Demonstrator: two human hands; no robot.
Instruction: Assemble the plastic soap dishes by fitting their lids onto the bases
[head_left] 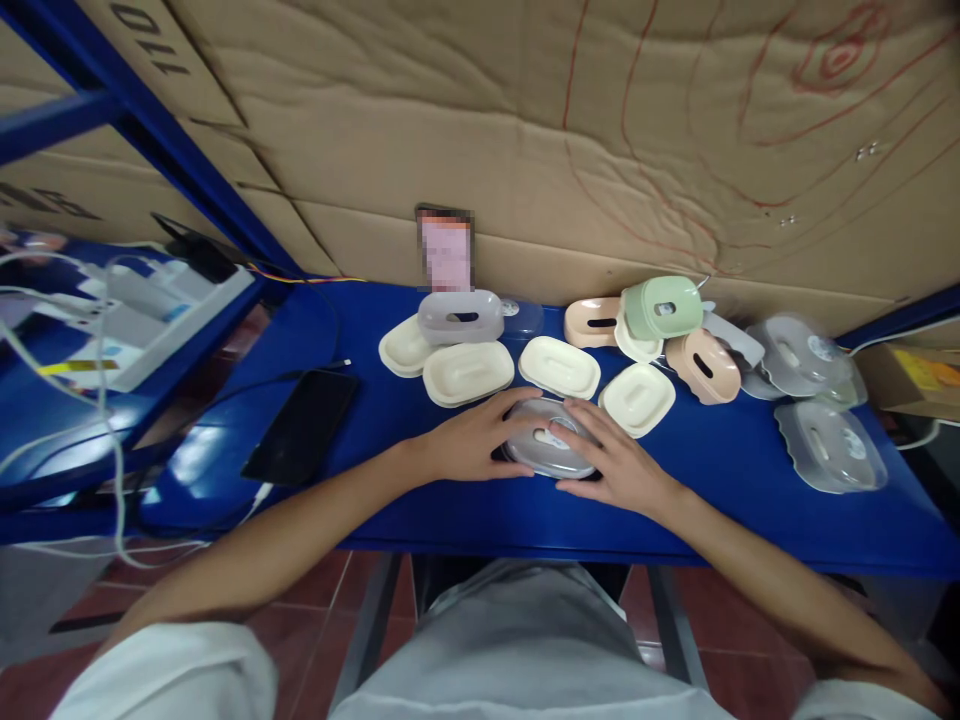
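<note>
Near the front of the blue table, a grey oval plastic box with a clear top [551,452] sits between my two hands. My left hand [480,440] wraps its left side, thumb at the front edge and fingers over the back. From the right, my right hand [611,455] grips the same box, fingers spread across its top and thumb low at the front. Just behind it lie several cream oval trays [559,367], and another cream tray [637,400] is to the right. The box's underside is hidden.
At the back stand a grey oval frame [460,318], a green box [664,308] and peach frames [703,367]. Clear-lidded boxes [831,447] are on the right. A black phone [300,427] and cables lie left; another phone [448,250] leans against the cardboard wall [360,150].
</note>
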